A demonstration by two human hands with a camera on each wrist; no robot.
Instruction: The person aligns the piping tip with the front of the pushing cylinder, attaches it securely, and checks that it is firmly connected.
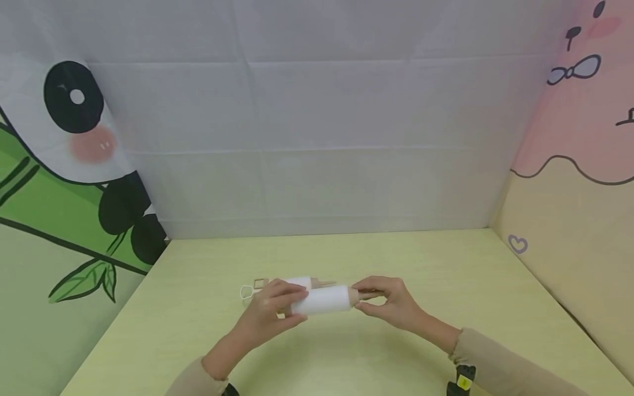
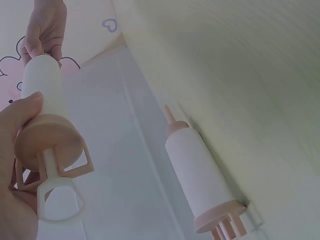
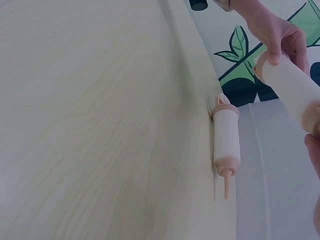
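Observation:
Above the table, a white syringe (image 1: 324, 301) with beige end caps lies nearly level between both hands. My left hand (image 1: 269, 308) grips its plunger end, the thumb along the barrel. In the left wrist view, a pale ring handle (image 2: 62, 202) and beige finger loops (image 2: 82, 160) stick out behind that end. At the nozzle end, my right hand (image 1: 393, 302) pinches the beige tip between thumb and fingers. Just behind, a second white syringe (image 3: 226, 142) of the same kind lies on the table, its thin beige nozzle (image 3: 226, 186) pointing to the right in the head view.
The pale wooden table (image 1: 396, 258) spreads around both hands. A white sheet (image 1: 317, 137) hangs at its back edge. Printed panels stand at the sides, a panda and bamboo design (image 1: 74, 220) on the left and a pink and cream one (image 1: 569, 220) on the right.

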